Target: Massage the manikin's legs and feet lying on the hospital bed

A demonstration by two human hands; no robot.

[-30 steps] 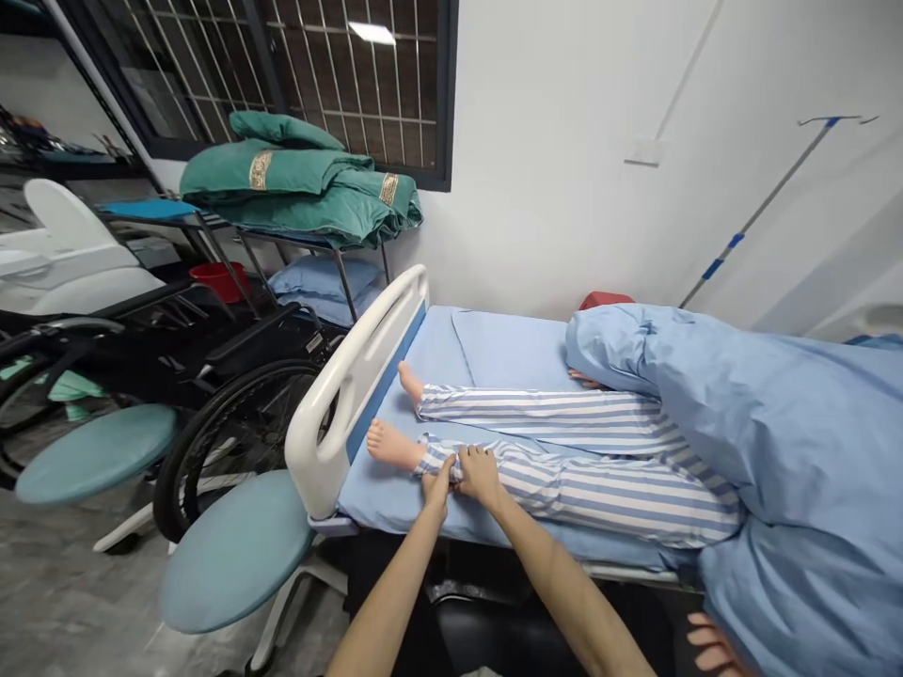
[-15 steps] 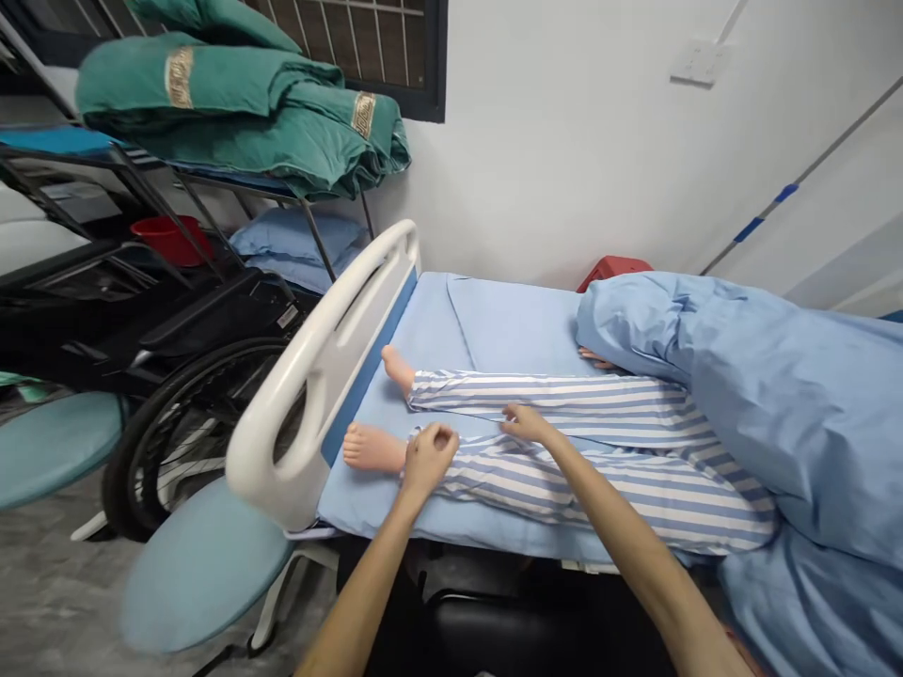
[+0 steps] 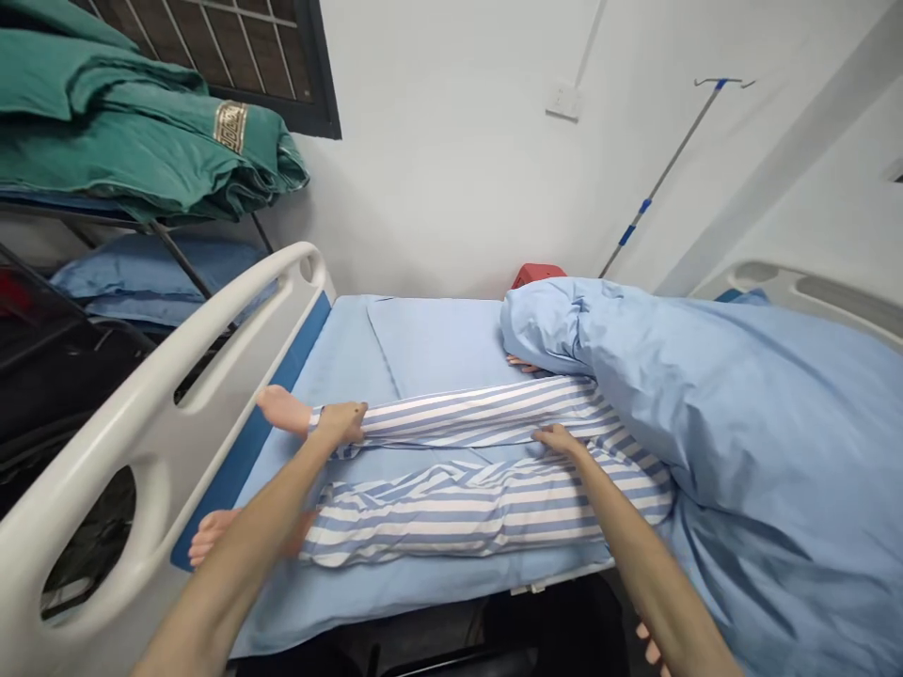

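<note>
Striped blue-and-white pajama trousers (image 3: 451,517) cover the legs of a lying figure with smooth, doll-like feet. My left hand (image 3: 342,423) is closed around the far trouser leg just above the ankle, beside the bare far foot (image 3: 283,411). Higher up that same leg, my right hand (image 3: 556,438) has its fingers bent onto the inner edge of the cloth, pinching it. The near foot (image 3: 212,534) is partly covered by my left forearm. A light blue quilt (image 3: 705,376) hides the figure's upper body.
A white footboard (image 3: 162,414) closes the bed's left end. Green bundled bedding (image 3: 155,150) lies on a rack beyond it. Behind the quilt are a red object (image 3: 537,274) and a drip pole (image 3: 667,169). Fingers (image 3: 650,644) show below my right forearm.
My left hand has moved from the near trouser cuff to the far one. My right hand has slid up the legs toward the quilt. The view has shifted to the right.
</note>
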